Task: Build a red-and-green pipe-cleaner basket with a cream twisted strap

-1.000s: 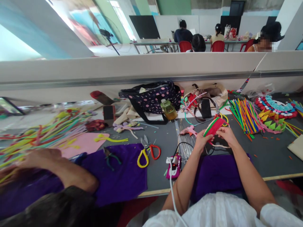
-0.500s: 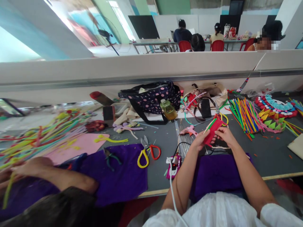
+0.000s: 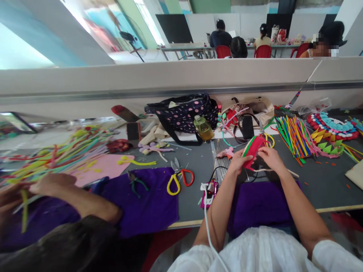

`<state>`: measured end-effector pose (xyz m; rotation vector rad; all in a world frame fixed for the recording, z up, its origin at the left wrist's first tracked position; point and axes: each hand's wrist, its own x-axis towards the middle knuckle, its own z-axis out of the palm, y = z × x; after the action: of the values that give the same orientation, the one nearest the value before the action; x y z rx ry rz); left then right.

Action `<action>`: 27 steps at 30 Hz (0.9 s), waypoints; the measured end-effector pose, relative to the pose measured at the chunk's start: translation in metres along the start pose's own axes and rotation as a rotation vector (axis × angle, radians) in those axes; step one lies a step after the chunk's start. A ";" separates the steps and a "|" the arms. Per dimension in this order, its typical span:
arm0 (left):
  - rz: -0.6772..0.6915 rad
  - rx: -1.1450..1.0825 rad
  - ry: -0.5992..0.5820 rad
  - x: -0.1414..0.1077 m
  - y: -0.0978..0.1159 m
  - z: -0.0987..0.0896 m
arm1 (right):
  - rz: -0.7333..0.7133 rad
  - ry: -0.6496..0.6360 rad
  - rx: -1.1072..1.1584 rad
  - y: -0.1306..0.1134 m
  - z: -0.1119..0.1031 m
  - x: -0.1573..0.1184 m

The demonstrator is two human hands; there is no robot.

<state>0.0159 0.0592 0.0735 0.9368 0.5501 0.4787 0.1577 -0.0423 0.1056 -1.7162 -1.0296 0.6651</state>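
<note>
- Left hand (image 3: 238, 161): closed about the near part of a red strip (image 3: 255, 147), thumb laid on its upper face.
- Right hand (image 3: 270, 158): just across from the left, fingertips bunched at the strip's right edge; whether they pinch it cannot be told.
- Red strip, one: raised between the two hands; long axis slanting, near end by the left thumb, far end pointing away from the wearer and leaning right; green band along its left side, pale outer edge.
- Pale cord (image 3: 293, 173), one: passing below the right hand and out beyond its wrist.
- Scissors with yellow handles (image 3: 271, 140), one pair: just past the right hand, near the strip's far end.
- Purple cloth (image 3: 262, 206): between the forearms, nearer the wearer than the hands.
- Pink glue gun (image 3: 227, 152), one: just left of the left hand.
- Clear sticks (image 3: 219, 174), a bundle: left of the left wrist.
- Magenta box (image 3: 210, 193), with white cable: left of the left forearm.
- Bottle (image 3: 204, 129), yellow-green contents: beyond the left hand, to its left.
- Coloured stems (image 3: 293, 139), a sheaf: beyond the right hand, to its right.
- Co-worker's hand (image 3: 52, 185): well apart, far left of the left hand.
</note>
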 end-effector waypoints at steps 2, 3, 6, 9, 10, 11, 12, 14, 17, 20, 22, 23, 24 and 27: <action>0.052 -0.044 0.062 0.001 0.003 -0.001 | -0.181 0.168 -0.065 -0.014 -0.004 -0.011; 0.086 -0.073 0.093 0.001 0.005 -0.001 | -0.260 0.242 -0.075 -0.019 -0.006 -0.018; 0.188 -0.194 0.175 0.003 0.009 -0.003 | -0.246 0.306 -0.033 -0.019 -0.010 -0.036; 0.267 -0.313 0.229 0.007 0.008 0.000 | -0.001 0.103 0.070 -0.001 -0.003 -0.043; 0.287 -0.344 0.246 0.008 0.006 0.003 | 0.064 0.050 0.115 0.006 0.001 -0.043; 0.303 -0.371 0.265 0.009 0.002 0.006 | 0.112 0.019 0.173 0.012 0.008 -0.042; 0.316 -0.395 0.283 0.011 -0.001 0.010 | 0.144 0.006 0.235 0.017 0.014 -0.040; 0.334 -0.439 0.311 0.012 -0.011 0.019 | 0.159 -0.001 0.333 0.022 0.029 -0.035; 0.349 -0.476 0.307 0.012 -0.023 0.031 | 0.132 0.047 0.363 0.026 0.045 -0.028; 0.362 -0.452 0.298 0.013 -0.029 0.034 | 0.090 0.103 0.296 0.032 0.047 -0.021; 0.374 -0.440 0.282 0.014 -0.028 0.030 | 0.062 0.102 0.256 0.038 0.041 -0.015; 0.375 -0.433 0.274 0.015 -0.027 0.026 | 0.049 0.093 0.244 0.040 0.036 -0.011; 0.369 -0.422 0.266 0.016 -0.026 0.022 | 0.037 0.081 0.234 0.043 0.030 -0.008; 0.339 -0.378 0.266 0.023 -0.026 0.012 | 0.009 0.047 0.212 0.048 0.013 0.003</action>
<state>0.0446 0.0522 0.0525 0.6052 0.5171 0.9868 0.1644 -0.0407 0.0557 -1.5450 -0.8867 0.7106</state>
